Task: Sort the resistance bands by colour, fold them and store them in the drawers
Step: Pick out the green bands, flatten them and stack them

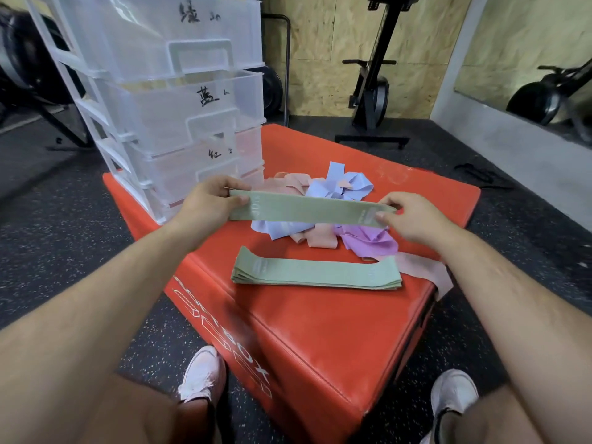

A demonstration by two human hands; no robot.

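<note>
The drawers (153, 91), a clear plastic tower with handwritten labels, stand on the back left corner of a red box (320, 331). Just in front of them, the left hand (205, 200) has its grip clamped on the left end of a green band (307, 208), thumb on the near face and fingers behind. The band is held flat and taut in the air. Its long axis runs left to right, dipping slightly to the right, with its broad face toward the camera. White print shows near each end.

Behind and under it, a loose pile (339, 187) of blue, pink and purple bands lies tangled on the box. Nearer the front edge is a stack (314, 270) of green bands lying flat. Its long axis also runs left to right, roughly parallel to the held band and well apart from it.

The right hand (413, 216) pinches the band's right end, its grip closed on it between thumb and fingertips. Below that hand, a single pink band (423, 267) droops over the box's right edge.
</note>
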